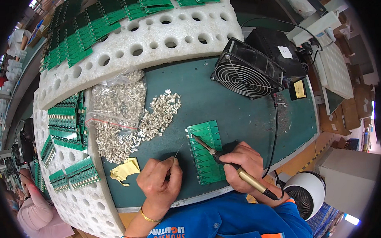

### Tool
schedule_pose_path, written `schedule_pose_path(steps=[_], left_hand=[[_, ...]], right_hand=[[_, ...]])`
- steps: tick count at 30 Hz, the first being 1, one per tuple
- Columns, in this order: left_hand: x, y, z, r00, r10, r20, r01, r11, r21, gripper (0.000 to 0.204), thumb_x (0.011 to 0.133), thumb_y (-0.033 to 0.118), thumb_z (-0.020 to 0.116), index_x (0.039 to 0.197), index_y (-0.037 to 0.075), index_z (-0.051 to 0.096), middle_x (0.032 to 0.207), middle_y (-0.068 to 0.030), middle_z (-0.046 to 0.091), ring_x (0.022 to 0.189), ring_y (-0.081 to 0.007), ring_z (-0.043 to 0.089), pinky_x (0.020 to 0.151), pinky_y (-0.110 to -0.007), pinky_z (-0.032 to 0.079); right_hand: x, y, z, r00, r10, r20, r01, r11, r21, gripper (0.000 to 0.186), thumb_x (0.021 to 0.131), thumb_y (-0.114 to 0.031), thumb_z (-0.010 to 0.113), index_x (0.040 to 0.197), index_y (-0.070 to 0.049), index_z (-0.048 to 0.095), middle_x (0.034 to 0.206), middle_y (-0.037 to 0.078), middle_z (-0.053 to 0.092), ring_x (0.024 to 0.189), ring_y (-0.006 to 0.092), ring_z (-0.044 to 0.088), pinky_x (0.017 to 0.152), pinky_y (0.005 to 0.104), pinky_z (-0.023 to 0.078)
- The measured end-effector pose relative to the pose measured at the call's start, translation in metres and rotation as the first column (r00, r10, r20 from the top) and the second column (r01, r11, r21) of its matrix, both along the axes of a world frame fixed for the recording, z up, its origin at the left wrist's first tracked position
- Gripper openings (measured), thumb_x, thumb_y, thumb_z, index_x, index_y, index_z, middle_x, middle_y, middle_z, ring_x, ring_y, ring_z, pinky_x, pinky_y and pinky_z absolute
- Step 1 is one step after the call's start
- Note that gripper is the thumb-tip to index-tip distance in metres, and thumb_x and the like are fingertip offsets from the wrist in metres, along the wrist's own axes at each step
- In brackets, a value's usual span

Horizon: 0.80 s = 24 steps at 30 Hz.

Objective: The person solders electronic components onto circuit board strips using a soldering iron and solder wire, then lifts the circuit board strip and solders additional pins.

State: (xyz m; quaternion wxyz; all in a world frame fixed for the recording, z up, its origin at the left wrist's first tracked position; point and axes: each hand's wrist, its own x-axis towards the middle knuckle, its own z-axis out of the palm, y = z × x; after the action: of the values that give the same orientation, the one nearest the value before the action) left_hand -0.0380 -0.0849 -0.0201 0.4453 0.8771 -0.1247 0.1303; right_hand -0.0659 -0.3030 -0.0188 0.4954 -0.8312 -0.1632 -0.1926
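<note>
A green circuit board panel (206, 160) lies on the dark green work mat in front of me, with small connectors and pins along its left edge. My right hand (243, 165) is closed around a soldering iron (251, 180), whose tip meets the upper left part of the panel. Left of the panel, my left hand (161, 178) pinches a thin strand of solder wire (178, 151) that points up toward the iron's tip. Whether the wire touches the tip, I cannot tell. A heap of small white connectors (159, 114) lies beyond my left hand.
A clear plastic bag of connectors (118, 98) rests beside the heap. Yellow paper (125, 169) lies near my left hand. White foam blocks (146, 41) with green boards (70, 47) border the mat. A black fan (245, 73) stands at far right; the iron's cord (276, 132) runs nearby.
</note>
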Motion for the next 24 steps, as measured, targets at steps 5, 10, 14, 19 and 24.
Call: schedule_pose_path(steps=[5,10,14,19,24], left_hand=[[0.0003,0.001,-0.0014,0.999,-0.025,0.036,0.024,0.999,0.035,0.012,0.073,-0.007,0.076,0.082,-0.001,0.071,0.06,-0.0055,0.054,0.046,-0.0145,0.052,0.043,-0.027,0.038],[0.0,0.0007,-0.0025,0.999,-0.022,0.038,0.021,0.999,0.026,0.012,0.073,-0.006,0.076,0.082,-0.001,0.071,0.059,-0.0055,0.053,0.046,-0.0151,0.051,0.043,-0.028,0.038],[0.0011,0.0001,-0.0021,0.999,-0.025,0.048,0.024,0.999,0.029,0.013,0.073,-0.006,0.076,0.083,0.0,0.071,0.059,-0.0055,0.053,0.047,-0.0155,0.051,0.043,-0.028,0.038],[0.0004,0.0001,-0.0025,0.999,-0.022,0.043,0.021,0.999,0.027,0.013,0.072,-0.007,0.076,0.082,0.0,0.071,0.059,-0.0057,0.052,0.047,-0.0159,0.051,0.044,-0.028,0.038],[0.0012,-0.0003,-0.0032,0.998,-0.026,0.054,0.025,0.999,0.021,0.012,0.072,-0.006,0.076,0.082,-0.001,0.071,0.059,-0.0059,0.052,0.047,-0.016,0.05,0.044,-0.029,0.038]], right_hand=[[0.0004,0.0007,-0.0019,1.0,-0.005,0.002,0.005,1.0,0.011,0.017,0.081,-0.005,0.067,0.097,0.002,0.065,0.073,0.011,0.064,0.057,0.0227,0.057,0.059,0.0363,0.046],[0.0013,0.0012,-0.0016,1.0,-0.003,0.003,0.003,1.0,0.01,0.016,0.082,-0.005,0.067,0.096,0.002,0.066,0.071,0.01,0.063,0.057,0.0222,0.056,0.059,0.0359,0.045],[0.001,0.0016,-0.0022,1.0,-0.008,0.007,0.008,1.0,0.009,0.016,0.081,-0.005,0.067,0.096,0.002,0.066,0.07,0.009,0.063,0.056,0.0216,0.056,0.058,0.0355,0.044],[0.0019,0.0019,-0.0014,1.0,-0.005,0.019,0.005,1.0,0.008,0.016,0.081,-0.005,0.068,0.096,0.002,0.066,0.07,0.009,0.063,0.056,0.0214,0.055,0.058,0.0354,0.044],[0.0021,0.0015,-0.0015,1.0,-0.001,0.027,0.001,1.0,-0.011,0.016,0.082,-0.006,0.068,0.096,0.003,0.066,0.071,0.01,0.063,0.055,0.022,0.055,0.057,0.0356,0.044]])
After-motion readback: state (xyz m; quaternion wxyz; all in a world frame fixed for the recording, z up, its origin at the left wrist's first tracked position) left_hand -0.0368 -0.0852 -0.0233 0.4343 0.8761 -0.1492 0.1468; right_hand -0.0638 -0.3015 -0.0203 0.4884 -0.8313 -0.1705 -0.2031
